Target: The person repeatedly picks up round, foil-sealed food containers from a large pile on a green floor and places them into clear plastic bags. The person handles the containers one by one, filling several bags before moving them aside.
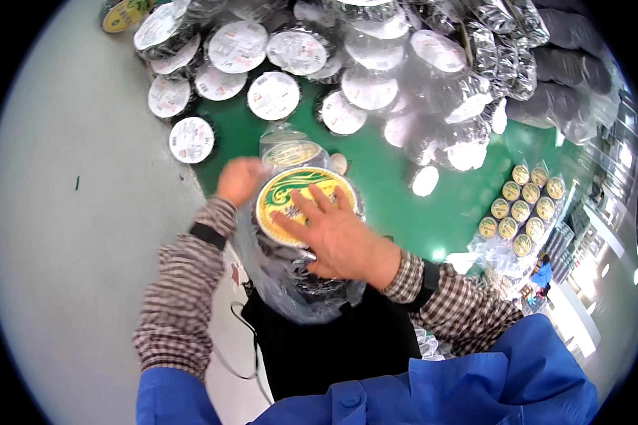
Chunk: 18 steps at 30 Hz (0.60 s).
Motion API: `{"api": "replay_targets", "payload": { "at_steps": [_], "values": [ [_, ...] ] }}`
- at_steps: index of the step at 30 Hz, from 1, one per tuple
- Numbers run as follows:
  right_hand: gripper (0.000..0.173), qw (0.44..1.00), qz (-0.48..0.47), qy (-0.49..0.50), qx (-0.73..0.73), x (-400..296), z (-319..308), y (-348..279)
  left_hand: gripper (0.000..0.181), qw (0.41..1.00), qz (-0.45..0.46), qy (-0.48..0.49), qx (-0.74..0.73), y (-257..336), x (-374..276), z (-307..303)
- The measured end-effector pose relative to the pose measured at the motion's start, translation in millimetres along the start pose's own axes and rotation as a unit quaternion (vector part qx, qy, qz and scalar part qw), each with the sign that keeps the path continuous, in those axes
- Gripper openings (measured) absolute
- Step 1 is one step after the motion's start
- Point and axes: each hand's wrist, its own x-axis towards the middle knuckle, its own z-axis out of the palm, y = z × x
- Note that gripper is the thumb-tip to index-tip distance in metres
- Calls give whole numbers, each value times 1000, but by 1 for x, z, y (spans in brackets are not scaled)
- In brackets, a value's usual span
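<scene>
A round container with a yellow and green printed lid [282, 196] sits before me inside a clear plastic bag [266, 287]. My right hand [340, 234] lies across this lid with its fingers spread. Curled and slightly blurred, my left hand [239, 180] pinches the bag's film just left of the lid; its fingertips are hard to make out. Behind the lid, a second printed yellow disc [292, 154] shows through the film. Dark, shiny sides of containers show in the bag below my right hand.
Many film-wrapped containers with white printed ends [274, 95] are heaped on the green surface [404, 223] ahead. Rows of yellow-lidded containers [521, 210] stand in plastic at right. A pale grey floor [85, 239] lies left. A person in blue [542, 273] is far right.
</scene>
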Motion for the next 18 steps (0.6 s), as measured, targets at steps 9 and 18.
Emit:
{"api": "replay_targets", "payload": {
  "at_steps": [9, 18],
  "values": [
    [42, 979, 169, 112, 20, -6, 50, 46, 11, 905, 98, -110, -400, 293, -114, -59],
    [63, 955, 208, 208, 36, 16, 45, 81, 14, 692, 304, -253, -604, 323, -105, -19]
  ]
}}
